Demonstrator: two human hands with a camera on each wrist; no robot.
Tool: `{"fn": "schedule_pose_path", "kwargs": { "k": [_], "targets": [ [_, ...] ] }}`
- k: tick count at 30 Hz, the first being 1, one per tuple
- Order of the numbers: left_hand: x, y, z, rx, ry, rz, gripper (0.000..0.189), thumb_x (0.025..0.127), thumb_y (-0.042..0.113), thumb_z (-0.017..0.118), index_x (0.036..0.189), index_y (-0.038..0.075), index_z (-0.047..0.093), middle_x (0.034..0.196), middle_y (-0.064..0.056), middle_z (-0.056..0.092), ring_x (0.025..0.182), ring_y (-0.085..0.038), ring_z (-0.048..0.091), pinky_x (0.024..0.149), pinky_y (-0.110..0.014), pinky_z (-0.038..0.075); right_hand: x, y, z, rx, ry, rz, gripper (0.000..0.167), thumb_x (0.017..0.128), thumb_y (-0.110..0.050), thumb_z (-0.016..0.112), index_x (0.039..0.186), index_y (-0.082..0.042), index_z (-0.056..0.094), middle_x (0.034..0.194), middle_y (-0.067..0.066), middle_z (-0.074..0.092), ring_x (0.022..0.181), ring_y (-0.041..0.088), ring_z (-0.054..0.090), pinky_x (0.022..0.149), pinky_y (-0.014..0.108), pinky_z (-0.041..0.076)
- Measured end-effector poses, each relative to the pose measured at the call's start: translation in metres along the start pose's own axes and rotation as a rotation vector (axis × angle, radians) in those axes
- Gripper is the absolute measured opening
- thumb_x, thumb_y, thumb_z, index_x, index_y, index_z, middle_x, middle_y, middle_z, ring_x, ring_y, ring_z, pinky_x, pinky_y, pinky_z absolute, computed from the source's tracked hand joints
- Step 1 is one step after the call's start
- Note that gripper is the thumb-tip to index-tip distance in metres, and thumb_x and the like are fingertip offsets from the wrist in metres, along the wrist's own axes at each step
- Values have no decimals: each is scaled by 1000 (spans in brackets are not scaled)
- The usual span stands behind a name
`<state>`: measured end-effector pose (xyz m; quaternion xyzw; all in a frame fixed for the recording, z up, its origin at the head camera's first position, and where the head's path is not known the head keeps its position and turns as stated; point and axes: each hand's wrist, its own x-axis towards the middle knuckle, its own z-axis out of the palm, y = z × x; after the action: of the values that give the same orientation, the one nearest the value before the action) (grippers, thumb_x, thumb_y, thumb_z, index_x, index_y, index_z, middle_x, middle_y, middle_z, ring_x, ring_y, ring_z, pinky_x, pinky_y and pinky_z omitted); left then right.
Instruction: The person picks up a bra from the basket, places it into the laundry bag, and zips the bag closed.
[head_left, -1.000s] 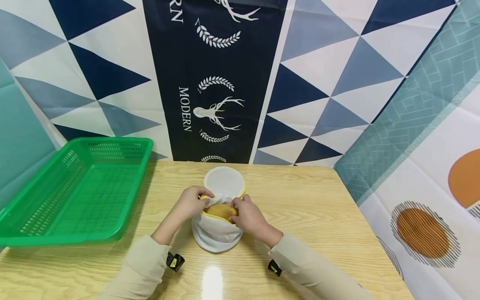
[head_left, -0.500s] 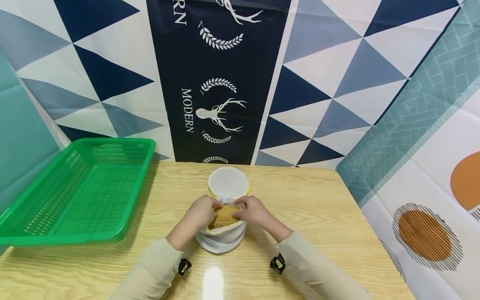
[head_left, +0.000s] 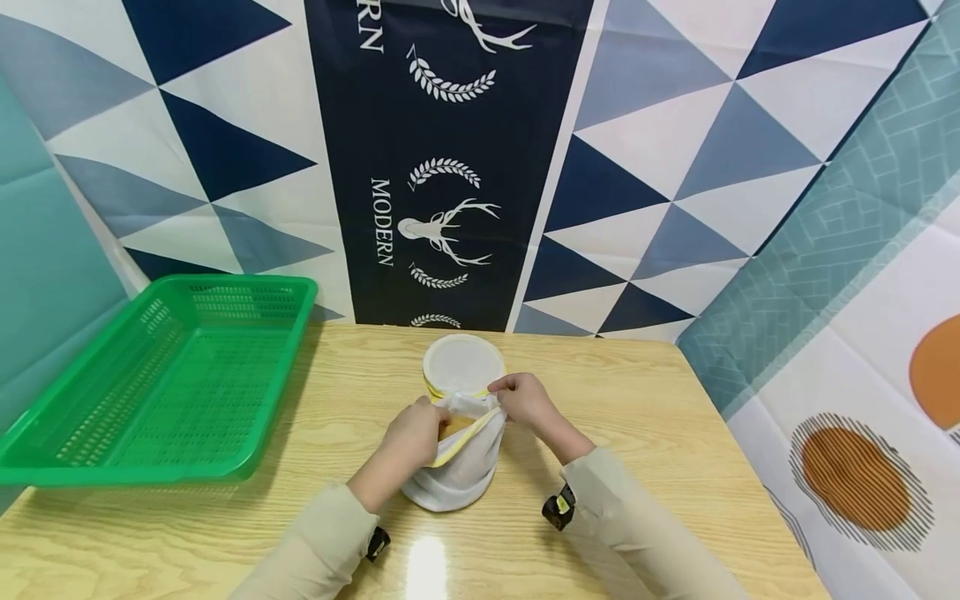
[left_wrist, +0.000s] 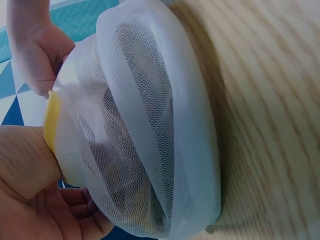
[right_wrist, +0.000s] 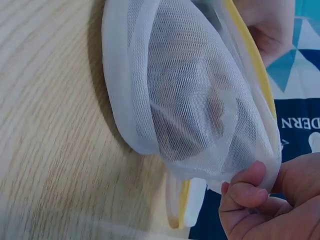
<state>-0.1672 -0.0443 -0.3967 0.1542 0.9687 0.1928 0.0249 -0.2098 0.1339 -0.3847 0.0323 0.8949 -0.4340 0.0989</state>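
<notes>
A white mesh laundry bag point(head_left: 456, 483) with a yellow zip edge point(right_wrist: 252, 55) stands on the table, its round lid point(head_left: 463, 364) folded back. Inside its mouth shows a mustard-yellow soft item point(head_left: 453, 427), partly hidden by the left hand and the mesh. My left hand point(head_left: 411, 435) grips the left side of the mouth, fingers curled on the outside of the mesh in the left wrist view. At the right, my right hand point(head_left: 527, 402) pinches the rim between thumb and fingers and holds the mesh wall point(right_wrist: 200, 100) stretched upward.
A green plastic basket point(head_left: 303, 333) stands at the left of the wooden table point(head_left: 637, 417). Patterned cloth point(head_left: 442, 125) hangs behind the table's back edge. Each wrist carries a small black camera point(head_left: 558, 507).
Both hands were at the yellow item in the mouth. The right hand has since moved to the rim and pulled it up and right, narrowing the opening and covering part of the item.
</notes>
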Motion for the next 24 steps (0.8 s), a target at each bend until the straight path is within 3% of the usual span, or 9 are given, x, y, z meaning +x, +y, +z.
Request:
{"fn": "schedule_pose_path", "kwargs": {
  "k": [6,13,18,24],
  "targets": [
    [1,-2,-2,-46,-21,-77,27,77,-5,62,100,8,70,86,-8,58,73,-19,51,64,-33,48,-2,4,1,19,-14,33,29,87,-1,43,102,1,68,102,16,62,58,11,47,51,21,43],
    [2,-8,-12,-102,-20,-137,19,82,4,63,99,5,71,95,-11,65,86,-23,59,75,-37,51,-3,8,2,8,-24,30,26,89,-6,46,103,-3,68,89,11,62,54,11,48,53,25,47],
    [2,-10,-20,-92,-49,-137,18,85,9,60,100,8,71,95,-11,61,76,-21,54,66,-36,50,-3,6,2,11,-26,2,24,93,-14,50,107,-3,66,75,5,57,48,11,46,50,26,46],
    [5,-12,-30,-91,-40,-152,18,89,18,57,98,13,72,99,-13,59,69,-21,51,56,-33,44,-3,3,2,29,-2,-2,26,94,-20,50,107,-3,65,72,5,56,48,12,45,47,22,39]
  ]
}}
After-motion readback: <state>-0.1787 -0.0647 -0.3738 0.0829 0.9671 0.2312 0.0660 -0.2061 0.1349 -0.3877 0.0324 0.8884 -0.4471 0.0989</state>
